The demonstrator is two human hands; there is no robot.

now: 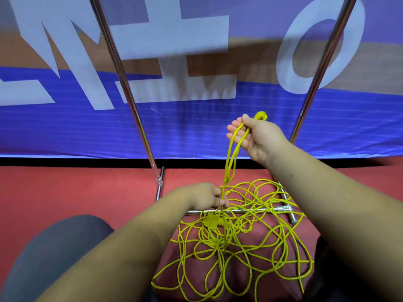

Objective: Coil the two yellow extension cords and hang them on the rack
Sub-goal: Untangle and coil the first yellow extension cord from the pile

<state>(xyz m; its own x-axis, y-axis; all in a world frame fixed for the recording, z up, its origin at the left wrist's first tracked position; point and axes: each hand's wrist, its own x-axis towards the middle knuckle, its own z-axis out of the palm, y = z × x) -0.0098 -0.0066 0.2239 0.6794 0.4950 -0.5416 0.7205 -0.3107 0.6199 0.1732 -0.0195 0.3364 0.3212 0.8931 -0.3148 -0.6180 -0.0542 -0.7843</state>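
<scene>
My right hand is raised in front of the blue banner, with its fingers only half curled. The thumb pins a yellow cord against them. Two narrow loops of the cord hang down from that grip, and the plug end sticks out just above my thumb. Lower down, my left hand pinches the single strand that runs down from my right hand, thumb against fingertips, just above the rack's bottom bar. From there the strand drops into the tangle of yellow cable, which is spread loose on the red floor in front of me and lies partly over that bottom bar. I cannot tell where one cord ends and the other begins in the heap. A second plug lies on the heap just under my left hand. The rack's chrome uprights rise on either side of my right hand, and my grey trouser leg fills the lower left
</scene>
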